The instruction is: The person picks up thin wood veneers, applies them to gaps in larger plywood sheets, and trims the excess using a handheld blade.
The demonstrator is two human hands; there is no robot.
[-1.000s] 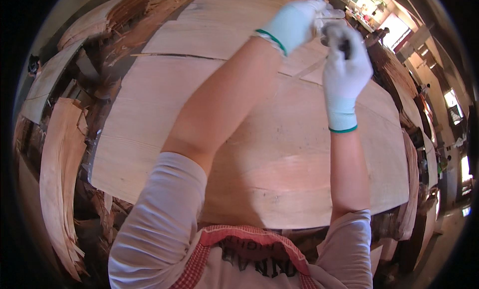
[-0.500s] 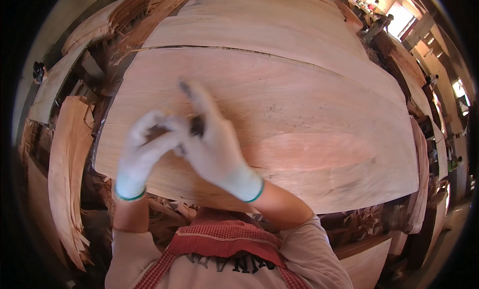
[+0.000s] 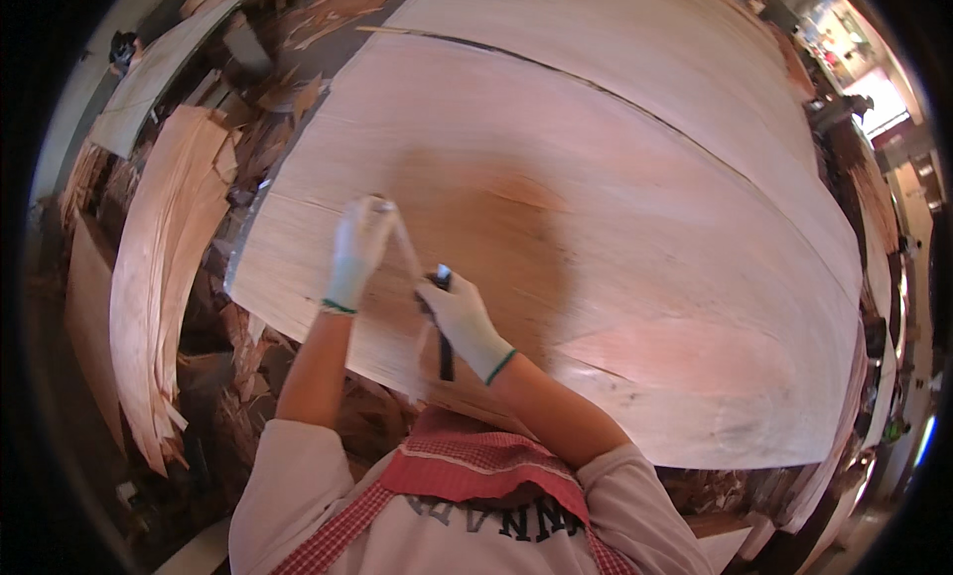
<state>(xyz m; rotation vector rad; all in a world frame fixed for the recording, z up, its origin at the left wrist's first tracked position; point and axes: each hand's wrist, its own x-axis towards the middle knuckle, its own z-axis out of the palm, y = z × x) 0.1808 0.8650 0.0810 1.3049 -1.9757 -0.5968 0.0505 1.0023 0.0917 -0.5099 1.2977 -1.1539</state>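
A large sheet of pale wood veneer (image 3: 635, 238) lies flat in front of me, with a dark seam across its far part. My left hand (image 3: 359, 250), in a white glove, pinches the upper end of a thin pale strip (image 3: 407, 257) over the sheet's near left part. My right hand (image 3: 459, 319), also gloved, grips a dark-handled tool (image 3: 444, 337) against the strip's lower end. The handle points back toward my body. The tool's tip is hidden by my fingers.
Curled veneer sheets (image 3: 159, 277) and scraps are piled on the left. More stacked veneer edges (image 3: 874, 307) run along the right side. A bright doorway (image 3: 874, 89) shows at the far right. I wear a red checked apron (image 3: 467, 476).
A second ago both hands were stretched out to the sheet's far edge. They came back to the near left part, and now the left hand draws the strip up and away from the right.
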